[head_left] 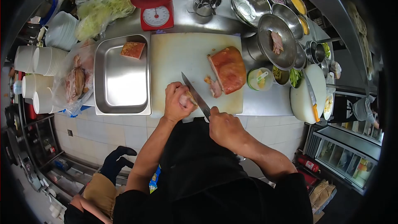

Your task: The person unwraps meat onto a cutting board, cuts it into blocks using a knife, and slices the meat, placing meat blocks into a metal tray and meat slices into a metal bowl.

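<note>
Right grip [226,128]: closing around the knife [196,95] by its handle, lower centre; should be steering slow, wrist firm.
Left grip [176,101]: cupping the meat piece [187,98], centre of frame, just beside the blade; knuckles should be curling clear of the edge.
Blade: pointing up-left; can't tell if it's touching the piece.
Meat block [229,69]: resting right of centre on the cutting board [176,54]; scraps crowding its lower left, blade should be clearing them.
Steel tray [121,89]: sitting left of the board.
</note>
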{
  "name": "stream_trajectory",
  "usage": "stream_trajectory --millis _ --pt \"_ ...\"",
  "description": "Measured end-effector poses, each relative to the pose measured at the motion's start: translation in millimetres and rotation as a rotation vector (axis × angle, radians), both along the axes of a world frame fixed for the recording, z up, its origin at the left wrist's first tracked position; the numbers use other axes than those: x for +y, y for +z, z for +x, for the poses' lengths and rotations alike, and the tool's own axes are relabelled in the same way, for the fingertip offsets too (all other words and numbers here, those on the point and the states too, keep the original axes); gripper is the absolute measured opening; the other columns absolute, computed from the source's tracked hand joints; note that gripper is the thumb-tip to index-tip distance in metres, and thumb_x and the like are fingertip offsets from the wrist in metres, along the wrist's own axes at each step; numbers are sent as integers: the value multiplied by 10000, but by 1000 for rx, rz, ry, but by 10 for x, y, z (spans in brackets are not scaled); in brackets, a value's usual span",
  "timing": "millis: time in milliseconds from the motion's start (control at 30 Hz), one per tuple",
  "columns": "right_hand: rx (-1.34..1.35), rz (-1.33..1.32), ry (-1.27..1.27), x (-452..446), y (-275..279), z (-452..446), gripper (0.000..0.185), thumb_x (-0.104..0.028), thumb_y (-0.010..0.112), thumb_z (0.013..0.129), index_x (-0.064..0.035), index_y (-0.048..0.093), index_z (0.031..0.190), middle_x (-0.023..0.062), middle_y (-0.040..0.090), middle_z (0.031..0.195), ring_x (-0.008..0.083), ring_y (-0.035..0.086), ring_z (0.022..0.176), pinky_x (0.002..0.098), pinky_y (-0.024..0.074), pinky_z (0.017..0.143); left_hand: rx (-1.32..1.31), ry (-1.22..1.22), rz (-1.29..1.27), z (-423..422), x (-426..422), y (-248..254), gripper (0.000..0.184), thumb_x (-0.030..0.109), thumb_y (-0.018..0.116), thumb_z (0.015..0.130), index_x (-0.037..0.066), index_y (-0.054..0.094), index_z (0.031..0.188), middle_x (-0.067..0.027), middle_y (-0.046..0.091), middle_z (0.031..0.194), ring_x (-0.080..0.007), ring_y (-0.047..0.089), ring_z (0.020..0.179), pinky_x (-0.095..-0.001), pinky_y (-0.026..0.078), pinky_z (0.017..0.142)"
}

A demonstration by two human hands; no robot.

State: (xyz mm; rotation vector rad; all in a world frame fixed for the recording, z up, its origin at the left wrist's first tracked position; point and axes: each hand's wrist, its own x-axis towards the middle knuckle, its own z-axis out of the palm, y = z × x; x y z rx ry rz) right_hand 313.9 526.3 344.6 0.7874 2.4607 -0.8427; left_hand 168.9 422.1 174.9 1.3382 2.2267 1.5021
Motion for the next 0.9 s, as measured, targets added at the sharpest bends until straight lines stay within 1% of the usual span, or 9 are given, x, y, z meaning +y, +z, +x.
stream_trajectory --millis 167,233,433,500,567,633,700,733,900 --pt "14 15 12 28 -255 -210 198 -38 532 815 68 503 979 281 674 819 437 687 800 501 556 743 -7 -10 19 -8 -3 -34 355 114 637 609 40 592 954 -155 512 995 -343 496 936 -421 424 848" --pt "72 60 -24 -80 -480 -192 156 -67 518 867 44 493 974 270 663 767 435 679 739 514 545 684 -22 -8 26 -4 -5 -45 347 106 635 618 41 590 955 -161 509 991 -348 494 940 -424 425 846" --pt "248 109 -92 -247 -1191 -85 299 -41 496 846 112 490 1103 235 648 648 398 673 612 511 539 565 -66 -9 33 20 -14 -56 335 78 629 622 44 591 953 -168 507 1004 -358 494 952 -438 430 850" --pt "283 168 -82 -225 -1169 -53 145 -44 518 837 25 510 964 214 663 665 364 696 639 478 564 598 3 -68 12 14 -57 -101 405 89 638 624 41 571 1021 -169 509 1026 -359 498 981 -431 424 882" --pt "329 176 -104 -53 -1189 7 131 -86 527 876 18 519 956 215 664 678 368 691 638 485 558 594 -21 1 16 19 -13 -50 496 90 637 621 38 528 1102 -168 509 1060 -364 497 1029 -427 407 923" --pt "413 209 -124 160 -1189 92 161 -141 533 921 10 524 976 215 666 695 381 681 629 501 549 591 25 31 -93 108 -93 6 560 130 671 666 22 488 1184 -180 512 1095 -369 491 1075 -446 388 965" --pt "429 201 -170 196 -1130 187 171 -151 536 927 9 522 986 221 654 677 398 671 626 516 539 591 -90 315 -180 232 -97 21 576 213 705 752 -3 480 1236 -204 504 1123 -376 479 1101 -472 372 989" --pt "427 188 -201 198 -1074 235 182 -162 539 933 8 519 996 228 642 658 416 660 622 531 529 591 -217 443 -314 261 -73 101 727 375 761 766 -35 462 1286 -240 520 1170 -378 508 1121 -459 390 1008" --pt "436 133 -272 97 -780 408 185 -163 545 938 9 518 1000 244 625 635 451 642 621 564 509 597 -399 428 -748 13 142 343 882 444 821 660 -40 462 1304 -233 651 1044 -384 661 963 -369 526 869"
